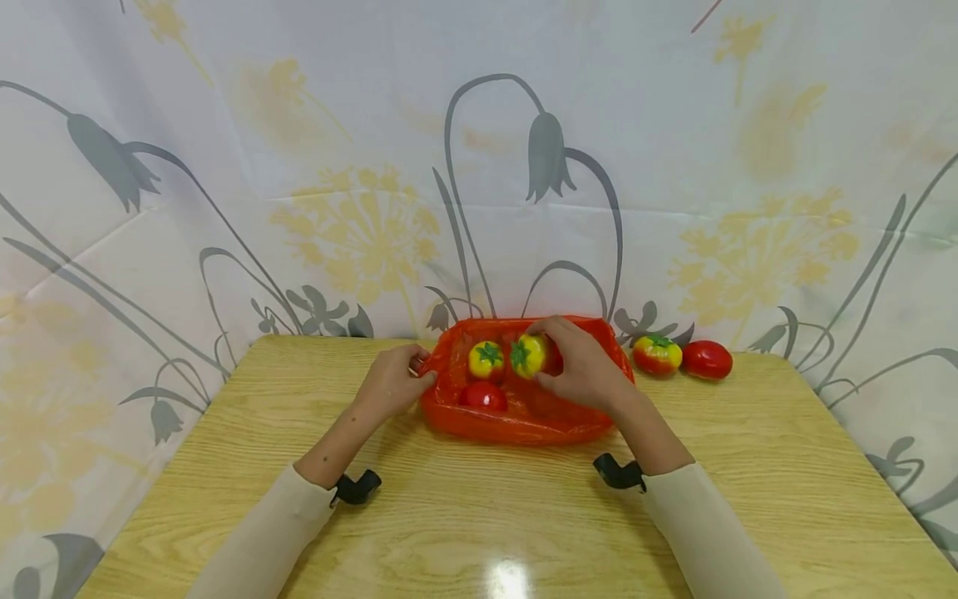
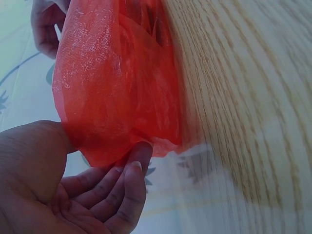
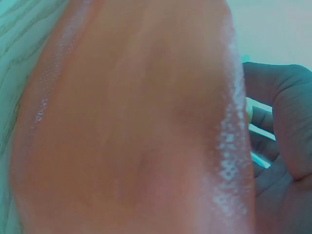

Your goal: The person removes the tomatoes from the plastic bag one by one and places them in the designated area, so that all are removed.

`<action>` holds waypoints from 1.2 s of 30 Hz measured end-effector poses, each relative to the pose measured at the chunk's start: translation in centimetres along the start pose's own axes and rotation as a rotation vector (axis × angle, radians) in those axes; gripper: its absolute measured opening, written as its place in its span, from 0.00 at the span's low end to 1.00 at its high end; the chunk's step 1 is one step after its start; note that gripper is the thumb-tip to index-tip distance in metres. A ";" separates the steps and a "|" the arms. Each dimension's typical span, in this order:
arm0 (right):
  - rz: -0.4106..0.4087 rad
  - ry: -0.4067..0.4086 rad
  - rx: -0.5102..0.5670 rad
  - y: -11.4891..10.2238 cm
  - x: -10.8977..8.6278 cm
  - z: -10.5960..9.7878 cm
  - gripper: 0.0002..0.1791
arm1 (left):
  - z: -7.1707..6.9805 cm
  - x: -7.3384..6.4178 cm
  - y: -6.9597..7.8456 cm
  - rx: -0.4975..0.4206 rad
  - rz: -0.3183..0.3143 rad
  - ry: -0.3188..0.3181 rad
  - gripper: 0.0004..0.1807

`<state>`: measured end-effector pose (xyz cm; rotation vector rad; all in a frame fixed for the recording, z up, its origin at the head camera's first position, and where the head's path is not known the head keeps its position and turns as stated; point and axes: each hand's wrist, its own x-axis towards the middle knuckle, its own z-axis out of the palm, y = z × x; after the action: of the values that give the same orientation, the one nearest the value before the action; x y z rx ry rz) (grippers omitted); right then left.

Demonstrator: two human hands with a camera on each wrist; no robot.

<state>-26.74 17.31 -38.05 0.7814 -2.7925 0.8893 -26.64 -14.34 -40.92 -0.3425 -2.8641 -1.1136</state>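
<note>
A red plastic bag [image 1: 516, 428] lies on the table with its mouth spread wide. At its left end my left hand [image 1: 394, 380] pinches the rim; the left wrist view shows the thumb and fingers of this hand [image 2: 105, 190] on the thin film. Over the bag's mouth, my right hand [image 1: 584, 366] grips a yellow tomato [image 1: 530, 356] with a green leafy top. Inside the bag sit a yellow-and-red tomato [image 1: 486, 359] and a glossy red tomato [image 1: 482, 396]. In the right wrist view the bag's side [image 3: 131, 126] hides most of the fingertips.
To the right of the bag, a yellow-and-red tomato [image 1: 657, 355] and a red tomato [image 1: 707, 360] stand side by side near the back edge. The wooden table [image 1: 464, 516] meets a flower-printed cloth [image 1: 359, 166] behind. Black straps circle both wrists.
</note>
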 end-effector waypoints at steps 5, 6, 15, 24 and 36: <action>0.013 0.007 0.009 -0.3 -0.2 -0.5 0.36 | 0.0 0.0 -0.1 0.000 0.003 0.001 0.13; 0.014 0.010 0.011 -0.3 -0.2 -0.6 0.36 | 0.0 0.0 -0.1 0.001 0.004 0.001 0.13; -0.009 0.038 0.023 -0.2 -0.5 -1.7 0.37 | 0.1 0.0 -0.2 0.009 0.006 -0.003 0.13; 0.030 0.043 0.057 -0.2 -0.7 -2.8 0.39 | 0.0 0.0 -0.1 0.004 0.013 -0.006 0.13; 0.013 0.075 0.064 0.1 -1.0 -3.3 0.37 | 0.1 0.0 -0.3 -0.008 0.015 -0.010 0.13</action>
<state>-26.08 19.65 -35.65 0.7239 -2.7198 0.9927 -26.74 -14.46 -41.15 -0.3711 -2.8617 -1.1242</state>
